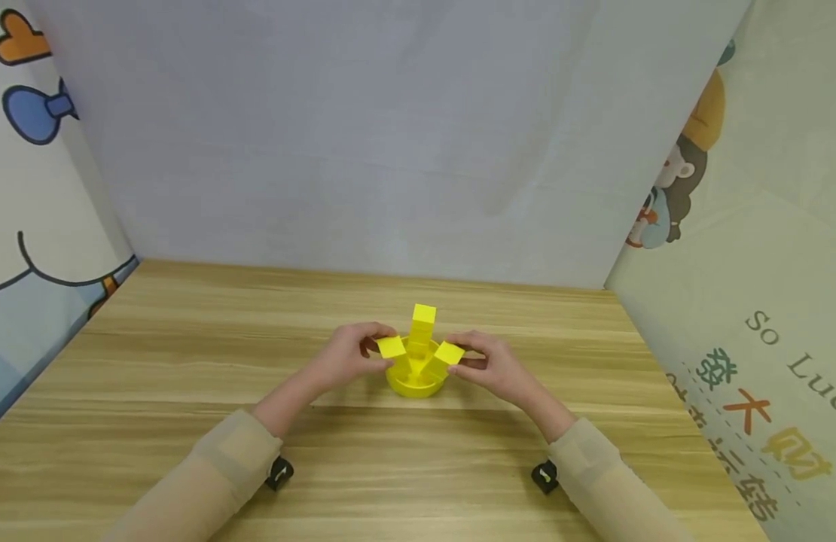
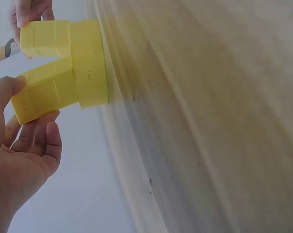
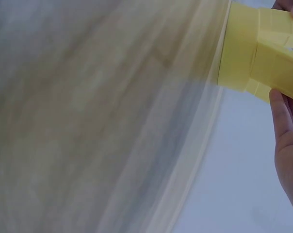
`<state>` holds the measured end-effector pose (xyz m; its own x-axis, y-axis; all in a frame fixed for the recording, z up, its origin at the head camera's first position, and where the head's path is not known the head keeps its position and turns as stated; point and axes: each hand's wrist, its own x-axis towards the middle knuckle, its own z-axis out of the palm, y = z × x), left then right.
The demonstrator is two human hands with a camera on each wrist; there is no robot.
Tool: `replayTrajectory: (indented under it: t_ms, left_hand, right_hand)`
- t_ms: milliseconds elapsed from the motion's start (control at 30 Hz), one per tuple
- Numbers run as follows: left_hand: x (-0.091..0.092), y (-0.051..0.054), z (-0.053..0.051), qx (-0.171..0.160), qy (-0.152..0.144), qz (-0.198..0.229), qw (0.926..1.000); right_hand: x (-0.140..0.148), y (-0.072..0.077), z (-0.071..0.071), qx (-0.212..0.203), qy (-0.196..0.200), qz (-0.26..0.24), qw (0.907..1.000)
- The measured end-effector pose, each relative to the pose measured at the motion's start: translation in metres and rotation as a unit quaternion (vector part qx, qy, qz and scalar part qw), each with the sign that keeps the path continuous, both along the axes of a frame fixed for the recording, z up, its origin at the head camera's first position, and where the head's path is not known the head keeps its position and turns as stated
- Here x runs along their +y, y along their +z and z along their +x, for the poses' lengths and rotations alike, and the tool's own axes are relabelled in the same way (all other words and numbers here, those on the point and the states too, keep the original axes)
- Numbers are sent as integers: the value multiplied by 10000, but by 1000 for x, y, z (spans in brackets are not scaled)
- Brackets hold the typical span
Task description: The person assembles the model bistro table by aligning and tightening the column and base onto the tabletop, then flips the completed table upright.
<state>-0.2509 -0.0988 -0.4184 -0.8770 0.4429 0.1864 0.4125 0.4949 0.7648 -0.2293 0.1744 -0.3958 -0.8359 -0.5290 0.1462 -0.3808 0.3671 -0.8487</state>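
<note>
A round yellow dish (image 1: 416,391) stands on the table in the head view, with three yellow blocks rising from it and leaning outward. My left hand (image 1: 342,355) pinches the left block (image 1: 391,347) near its top, thumb on the near side and fingers on the far side. On the other side, my right hand (image 1: 497,368) grips the right block (image 1: 450,353) the same way. The back block (image 1: 422,316) stands untouched between them. Small raised marks show on the left block (image 2: 45,94) in the left wrist view. In the right wrist view, fingertips touch the right block (image 3: 277,70).
The wooden table (image 1: 418,467) extends around the dish on all sides. Behind it hangs a pale grey cloth (image 1: 391,150). Printed cloths border the left (image 1: 45,203) and right (image 1: 750,248). A small black device (image 1: 279,473) sits at each wrist.
</note>
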Motion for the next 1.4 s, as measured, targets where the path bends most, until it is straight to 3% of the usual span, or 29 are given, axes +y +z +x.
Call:
replayTrajectory:
  t_ms: [233,467,633,933,1167,1267,1400]
  left_hand:
    - [0,0,2,27,125,104,9999]
    - [0,1,3,61,162,160,9997]
    - [1,2,4,53,186,167,9997]
    - [1,0,2,150,226,84,9996]
    - [8,0,2,397,488,149,9979]
    - [14,1,2,550,654,269,9960]
    - [22,2,2,668,938,430,9924]
  right_hand:
    - [5,-20,-11,213,-256,4,9994]
    - [-3,-19,-4,876,-840,289,9922]
    - [-9,-15,2,950,-1138,408,9881]
    - [-13,-15,6,1149,-1170,370,9858]
    - [-5,-17,6,1379,-1065,570,9831]
    - [-1,-16,8,1853,-976,732,9751]
    - [1,-16,11,2922,-955,982,9465]
